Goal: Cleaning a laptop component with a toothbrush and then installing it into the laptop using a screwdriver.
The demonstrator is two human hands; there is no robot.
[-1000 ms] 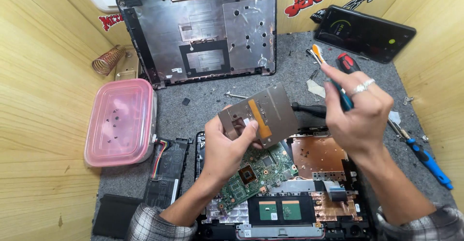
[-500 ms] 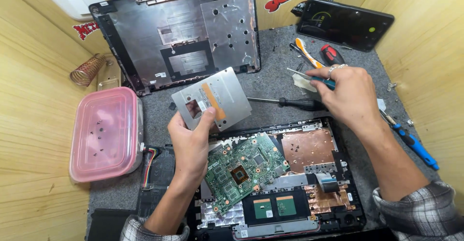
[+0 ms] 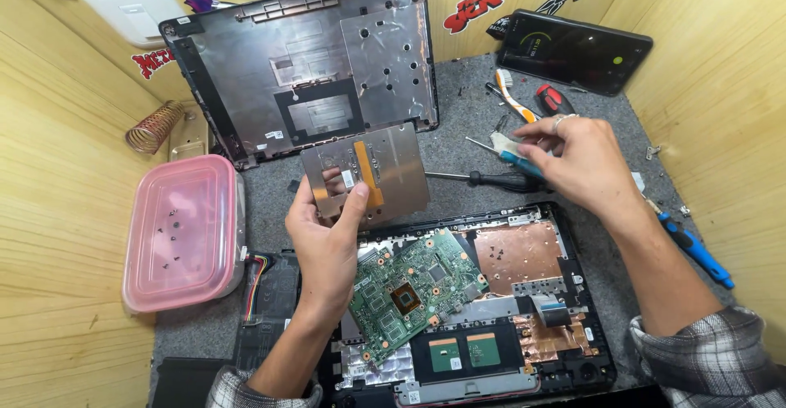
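Note:
My left hand holds a thin grey metal plate with an orange strip by its lower left corner, lifted above the opened laptop base. A green circuit board lies tilted inside that base, just right of my left wrist. My right hand is over the mat to the upper right of the base, gripping a blue-handled screwdriver together with a small pale scrap. A black-handled screwdriver lies on the mat under that hand.
The laptop's bottom cover leans at the back. A pink plastic box with screws sits at left, a battery beside it. At the back right are a phone, a toothbrush and a red tool. Another blue screwdriver lies at right.
The view has shifted; my left hand has lowered the metal plate towards the base. My right hand has moved down and right with the blue screwdriver.

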